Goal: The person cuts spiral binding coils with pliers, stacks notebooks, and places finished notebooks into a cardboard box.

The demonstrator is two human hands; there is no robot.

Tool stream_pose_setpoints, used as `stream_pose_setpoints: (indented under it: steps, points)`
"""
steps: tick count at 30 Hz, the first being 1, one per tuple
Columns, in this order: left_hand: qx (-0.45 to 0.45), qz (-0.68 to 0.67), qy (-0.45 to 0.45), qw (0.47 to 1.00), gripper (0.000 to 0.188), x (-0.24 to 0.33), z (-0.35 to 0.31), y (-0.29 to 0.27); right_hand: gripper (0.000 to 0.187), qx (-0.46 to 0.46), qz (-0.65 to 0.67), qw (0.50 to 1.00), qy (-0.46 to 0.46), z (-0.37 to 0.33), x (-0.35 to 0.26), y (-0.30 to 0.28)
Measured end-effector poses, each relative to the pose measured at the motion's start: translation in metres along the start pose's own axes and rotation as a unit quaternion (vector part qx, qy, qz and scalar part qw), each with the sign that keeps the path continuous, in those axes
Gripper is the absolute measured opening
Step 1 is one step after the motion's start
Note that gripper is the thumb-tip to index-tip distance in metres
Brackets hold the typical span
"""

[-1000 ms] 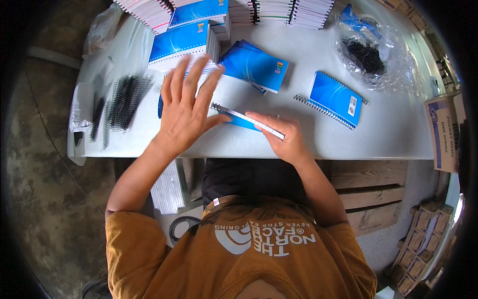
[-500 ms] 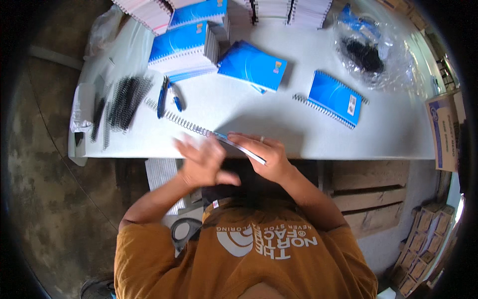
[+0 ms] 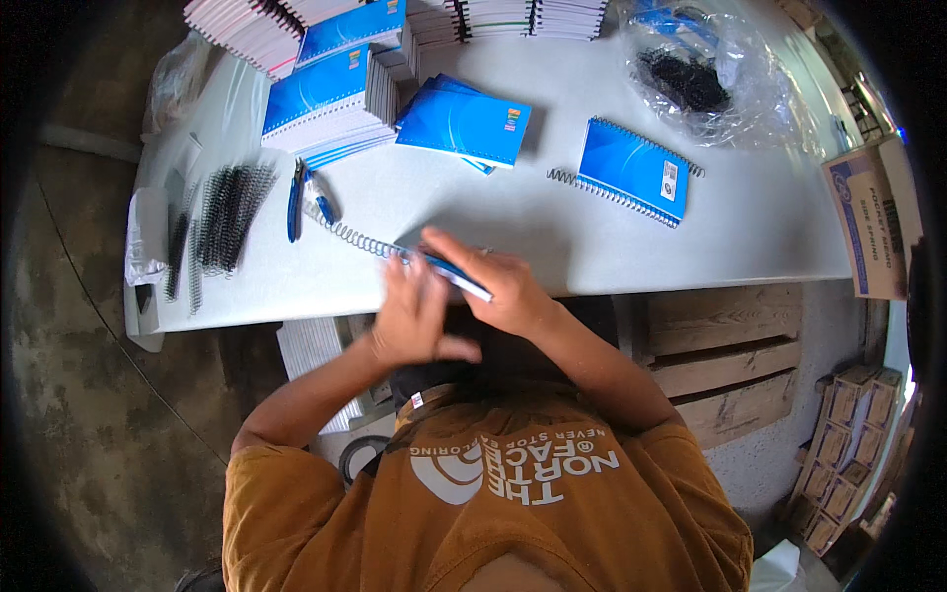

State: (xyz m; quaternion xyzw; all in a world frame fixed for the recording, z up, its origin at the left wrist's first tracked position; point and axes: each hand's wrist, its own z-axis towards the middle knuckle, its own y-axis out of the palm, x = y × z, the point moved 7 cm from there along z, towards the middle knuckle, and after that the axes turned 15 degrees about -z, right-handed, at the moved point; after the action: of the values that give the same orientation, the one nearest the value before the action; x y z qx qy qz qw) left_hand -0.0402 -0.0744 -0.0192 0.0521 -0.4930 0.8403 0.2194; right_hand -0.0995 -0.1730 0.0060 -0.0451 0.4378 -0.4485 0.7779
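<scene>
A blue-covered notebook [image 3: 470,283], seen nearly edge-on, is gripped in my right hand [image 3: 508,293] at the table's front edge. From its left end a dark spiral coil [image 3: 352,236] trails across the tabletop toward the pliers. My left hand [image 3: 406,321], smeared by motion, is beside the notebook where the coil enters it; its fingers are stretched out with the thumb apart. Whether those fingertips touch the coil cannot be made out. Blue-handled pliers [image 3: 295,202] lie past the coil's far end, with a blue-and-white pen [image 3: 322,200] alongside.
Loose black coils [image 3: 232,217] lie at the table's left. Stacked blue notebooks [image 3: 321,99] stand at the back left, two loose notebooks [image 3: 464,123] beside them. A notebook with a protruding coil [image 3: 636,173] lies right, below a clear plastic bag [image 3: 730,84]. A carton [image 3: 868,222] stands at the right edge.
My left hand has shifted slightly toward the notebook, fingers still spread. My right hand keeps hold of the notebook, with its fingers further over the top. The whole view has shifted a little.
</scene>
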Motion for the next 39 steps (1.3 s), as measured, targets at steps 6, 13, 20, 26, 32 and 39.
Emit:
stream_pose_setpoints:
  steps: [6,13,20,26,32,39]
  points:
    - [0.203,0.082,-0.016,0.976,0.1,-0.018,0.027,-0.039,0.075,-0.078,-0.076,0.994,-0.001,-0.007,-0.002,0.013]
    - [0.061,-0.303,-0.078,0.948,0.1,-0.049,-0.013,-0.005,0.078,-0.066,0.039,0.995,0.056,0.003,0.003,0.016]
    - [0.021,-0.044,0.047,0.998,0.066,0.021,0.02,0.001,0.084,-0.021,0.091,0.991,0.093,0.011,0.024,0.0]
    - [-0.098,-0.078,-0.118,0.985,0.044,-0.009,0.085,-0.04,0.088,-0.003,0.115,0.977,0.182,0.009,0.038,0.0]
    - [-0.153,-0.135,-0.214,0.955,0.02,-0.021,0.109,-0.057,0.086,0.031,0.082,0.981,0.174,0.009,0.047,0.003]
    - [-0.185,-0.192,-0.136,0.954,0.013,-0.033,0.117,-0.055,0.082,0.003,0.177,0.954,0.242,0.007,0.048,0.007]
